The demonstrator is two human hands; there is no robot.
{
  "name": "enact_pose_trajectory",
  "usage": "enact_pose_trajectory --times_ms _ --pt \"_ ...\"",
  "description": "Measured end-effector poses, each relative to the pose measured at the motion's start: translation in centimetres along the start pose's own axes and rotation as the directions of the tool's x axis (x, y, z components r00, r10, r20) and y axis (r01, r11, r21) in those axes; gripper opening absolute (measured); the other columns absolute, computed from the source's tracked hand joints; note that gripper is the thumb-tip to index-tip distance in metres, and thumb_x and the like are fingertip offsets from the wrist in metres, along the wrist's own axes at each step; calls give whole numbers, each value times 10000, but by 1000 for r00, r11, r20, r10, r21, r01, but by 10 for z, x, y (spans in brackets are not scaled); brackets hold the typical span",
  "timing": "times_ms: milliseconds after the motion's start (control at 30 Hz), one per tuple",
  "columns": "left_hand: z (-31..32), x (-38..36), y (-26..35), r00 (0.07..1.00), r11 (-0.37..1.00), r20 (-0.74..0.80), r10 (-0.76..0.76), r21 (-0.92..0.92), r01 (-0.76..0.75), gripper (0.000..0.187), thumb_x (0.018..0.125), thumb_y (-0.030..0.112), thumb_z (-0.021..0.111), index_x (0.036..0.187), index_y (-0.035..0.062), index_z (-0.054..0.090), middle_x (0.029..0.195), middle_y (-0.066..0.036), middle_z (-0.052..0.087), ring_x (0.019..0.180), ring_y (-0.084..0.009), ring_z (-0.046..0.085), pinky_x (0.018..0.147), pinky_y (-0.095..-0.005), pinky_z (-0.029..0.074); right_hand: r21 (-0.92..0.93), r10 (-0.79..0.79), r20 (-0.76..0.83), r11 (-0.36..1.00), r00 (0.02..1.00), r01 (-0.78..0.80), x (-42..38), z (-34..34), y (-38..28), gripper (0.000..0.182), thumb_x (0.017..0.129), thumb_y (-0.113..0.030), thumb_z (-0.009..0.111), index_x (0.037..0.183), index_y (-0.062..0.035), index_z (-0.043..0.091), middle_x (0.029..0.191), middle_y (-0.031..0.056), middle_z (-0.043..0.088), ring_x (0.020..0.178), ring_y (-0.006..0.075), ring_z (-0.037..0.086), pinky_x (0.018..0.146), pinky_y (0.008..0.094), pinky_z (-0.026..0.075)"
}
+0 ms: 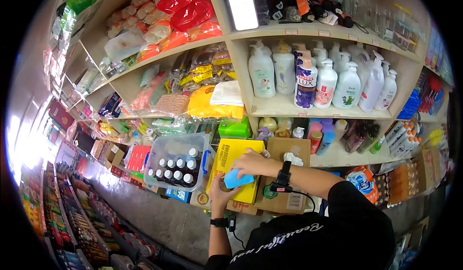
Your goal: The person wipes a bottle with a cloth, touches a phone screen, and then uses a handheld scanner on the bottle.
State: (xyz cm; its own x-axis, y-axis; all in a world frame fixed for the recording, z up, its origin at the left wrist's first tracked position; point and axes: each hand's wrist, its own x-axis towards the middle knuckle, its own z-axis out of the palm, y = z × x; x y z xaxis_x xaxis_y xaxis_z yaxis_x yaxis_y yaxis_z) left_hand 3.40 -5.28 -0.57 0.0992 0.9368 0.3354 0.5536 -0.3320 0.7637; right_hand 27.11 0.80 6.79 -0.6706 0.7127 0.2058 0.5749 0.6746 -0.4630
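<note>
Hands are both on a small blue packet (238,179), right against the yellow box (235,168) just beside the clear bottle bin (178,161). Right hand (253,165) has its fingers curled over the packet's top, left hand (221,189) props it from below. Packet's long axis runs roughly sideways across the box front.

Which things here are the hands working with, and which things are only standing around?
In hand:
left hand and right hand, both on the blue pack
yellow box under it

Only around:
clear bin of bottles
pump bottles
cardboard box
</note>
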Motion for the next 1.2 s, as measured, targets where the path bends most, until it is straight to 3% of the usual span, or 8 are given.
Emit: enact_pose_trajectory --times_ms 100,200,300,400,633,833,933,1200 --pt "0 1 2 994 994 -52 98 48 -96 782 586 333 1027 1216 25 680 1002 -96 685 782 -216 644 715 -337 535 -11 85 53 996 995 -84 -2 -13 1 343 779 -445 786 1023 -207 820 891 66 767 889 297 716 940 499 413" --pt "0 2 6 991 991 -64 117 77 -112 756 576 331 1028 1186 30 698 966 -75 666 715 -190 581 658 -321 497 -104 95 31 990 995 -91 -2 -7 5 335 772 -441 787 1021 -218 823 871 66 766 892 297 718 939 501 414" --pt "-5 2 14 999 993 28 -24 117 21 782 595 251 1029 1231 -6 655 1020 -88 670 904 -211 657 781 -344 532 -164 58 -16 985 998 -60 1 7 7 318 763 -431 791 982 -203 825 838 71 759 874 301 716 934 504 420" --pt "2 0 5 999 999 -31 -28 18 28 859 591 358 1027 1278 16 640 1052 -121 703 883 -247 691 790 -347 562 -168 46 -2 985 999 -46 8 16 0 303 761 -428 794 918 -171 823 808 80 749 843 303 709 918 500 426" --pt "5 -1 -1 994 996 -94 50 -67 -56 939 593 341 1035 1347 8 586 1161 -173 716 1035 -291 718 891 -403 575 -241 39 39 970 999 -28 20 27 -24 299 761 -405 814 808 -110 801 789 113 738 838 312 703 893 469 424" --pt "3 -2 8 996 997 -92 15 -71 -22 922 576 331 1042 1326 17 606 992 -94 694 860 -180 673 776 -314 553 -13 -77 63 997 995 78 9 7 -7 314 783 -383 805 1002 -159 808 906 61 773 937 294 700 919 448 406" --pt "5 -3 0 997 999 -73 -4 -52 0 896 565 323 1044 1301 23 631 930 -57 666 776 -141 621 712 -288 525 2 -68 175 998 982 69 6 -3 3 469 825 -378 764 1243 -167 747 1115 65 761 1117 275 666 971 519 416" --pt "1 -1 8 997 999 -81 16 36 -13 821 565 329 1033 1241 34 675 894 -47 647 723 -162 590 669 -304 507 29 -19 156 999 987 15 4 -3 7 461 826 -364 783 1228 -140 763 1184 40 772 1093 265 680 968 473 403"
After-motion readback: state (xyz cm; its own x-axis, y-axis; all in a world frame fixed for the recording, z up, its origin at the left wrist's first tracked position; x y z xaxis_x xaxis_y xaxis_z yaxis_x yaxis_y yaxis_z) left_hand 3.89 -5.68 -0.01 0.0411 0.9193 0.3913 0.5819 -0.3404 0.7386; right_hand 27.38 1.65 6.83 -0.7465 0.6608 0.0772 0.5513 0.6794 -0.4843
